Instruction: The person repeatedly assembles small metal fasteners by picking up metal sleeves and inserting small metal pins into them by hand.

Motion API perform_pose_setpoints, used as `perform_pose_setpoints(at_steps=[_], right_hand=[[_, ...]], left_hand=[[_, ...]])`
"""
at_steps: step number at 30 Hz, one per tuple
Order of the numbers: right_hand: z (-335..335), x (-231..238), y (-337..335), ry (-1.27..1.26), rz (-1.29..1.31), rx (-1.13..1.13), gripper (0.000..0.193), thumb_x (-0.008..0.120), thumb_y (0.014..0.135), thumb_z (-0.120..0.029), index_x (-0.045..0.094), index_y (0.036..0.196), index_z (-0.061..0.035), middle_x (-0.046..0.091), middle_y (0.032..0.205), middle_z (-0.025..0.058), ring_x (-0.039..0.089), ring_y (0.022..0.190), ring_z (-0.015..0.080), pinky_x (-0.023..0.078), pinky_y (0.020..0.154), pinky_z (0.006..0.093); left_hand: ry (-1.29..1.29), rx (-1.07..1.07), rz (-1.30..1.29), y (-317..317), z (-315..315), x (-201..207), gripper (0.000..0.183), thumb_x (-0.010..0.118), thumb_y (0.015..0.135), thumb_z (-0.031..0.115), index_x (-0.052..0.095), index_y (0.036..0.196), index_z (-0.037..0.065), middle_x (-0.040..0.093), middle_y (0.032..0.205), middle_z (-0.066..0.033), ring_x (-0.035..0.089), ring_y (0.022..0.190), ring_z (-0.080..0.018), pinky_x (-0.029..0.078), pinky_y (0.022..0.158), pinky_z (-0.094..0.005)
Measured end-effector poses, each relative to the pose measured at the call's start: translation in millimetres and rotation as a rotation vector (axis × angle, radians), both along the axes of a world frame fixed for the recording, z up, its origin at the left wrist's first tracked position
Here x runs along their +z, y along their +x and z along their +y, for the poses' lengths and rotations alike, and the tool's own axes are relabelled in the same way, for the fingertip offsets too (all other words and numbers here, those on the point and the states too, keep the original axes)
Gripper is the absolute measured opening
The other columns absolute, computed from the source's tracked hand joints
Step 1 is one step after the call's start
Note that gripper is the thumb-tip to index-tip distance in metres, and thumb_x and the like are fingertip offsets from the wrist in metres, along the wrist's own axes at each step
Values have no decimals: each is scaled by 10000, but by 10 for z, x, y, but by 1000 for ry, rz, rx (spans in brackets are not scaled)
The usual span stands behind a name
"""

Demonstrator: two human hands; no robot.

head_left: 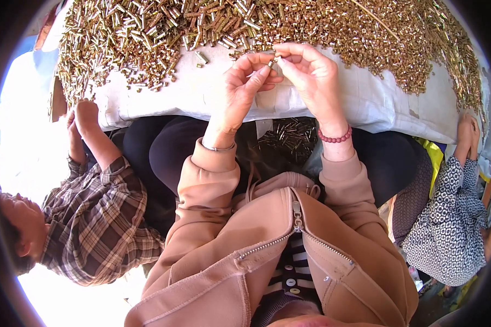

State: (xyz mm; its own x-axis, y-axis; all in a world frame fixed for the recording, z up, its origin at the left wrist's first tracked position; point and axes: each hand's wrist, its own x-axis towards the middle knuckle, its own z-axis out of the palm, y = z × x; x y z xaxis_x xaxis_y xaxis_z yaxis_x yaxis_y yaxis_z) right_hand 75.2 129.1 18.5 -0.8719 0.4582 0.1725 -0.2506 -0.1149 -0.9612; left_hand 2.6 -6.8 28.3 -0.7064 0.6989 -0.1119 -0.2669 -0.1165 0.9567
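Both of my hands meet above the near edge of a white-covered table, fingertips almost touching. My left hand pinches a small brass-coloured metal tube between thumb and fingers. Close against it, the thumb and forefinger of my right hand are pinched together on a tiny piece, too small to name. Just beyond my hands lie heaps of metal parts: longer brass-coloured tubes toward the left and middle, and short ring-like pieces toward the right. One loose tube rests apart from the heap.
Below the table edge, between my knees, is a dark container with several finished-looking metal pieces. A person in a plaid shirt sits at my left, another in a patterned sleeve at my right, both with hands at the table edge. A thin stick lies on the heap.
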Motion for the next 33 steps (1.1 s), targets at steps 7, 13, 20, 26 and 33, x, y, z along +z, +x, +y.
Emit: perform_pose_setpoints(at_steps=[7,13,20,26,33], right_hand=[[-15,3,-4,12,7,-62,313,606,852,40,619,1160,-17,638,967,34,612,873,89,506,787,217],[-107,38,-26,44,36,-37,359,616,832,24,627,1179,-68,662,931,35,627,842,91,506,766,231],[-101,26,-23,119,73,-53,392,615,825,38,619,1198,-81,670,927,36,635,843,103,513,767,235],[-64,28,-28,169,63,-113,413,620,819,42,615,1210,-91,669,938,39,637,842,98,518,773,243],[-13,-10,-7,-89,97,-15,422,611,839,52,579,1247,-47,644,966,43,609,858,85,509,783,223]], left_hand=[[76,210,-332,-68,16,-43,172,562,948,132,579,1103,62,662,954,-55,645,884,-107,520,765,-206],[242,208,-511,-135,-46,-163,153,590,934,151,588,1054,56,670,938,-59,656,792,-100,540,640,-172],[226,250,-550,-111,-27,-167,154,592,932,149,600,1034,34,669,932,-64,675,785,-136,560,637,-186],[86,208,-479,-54,16,-48,163,593,935,171,616,1015,30,687,877,-81,673,759,-129,541,626,-188],[139,157,-377,-75,-23,-143,168,599,933,172,616,1014,26,693,860,-103,659,702,-121,510,593,-181]])
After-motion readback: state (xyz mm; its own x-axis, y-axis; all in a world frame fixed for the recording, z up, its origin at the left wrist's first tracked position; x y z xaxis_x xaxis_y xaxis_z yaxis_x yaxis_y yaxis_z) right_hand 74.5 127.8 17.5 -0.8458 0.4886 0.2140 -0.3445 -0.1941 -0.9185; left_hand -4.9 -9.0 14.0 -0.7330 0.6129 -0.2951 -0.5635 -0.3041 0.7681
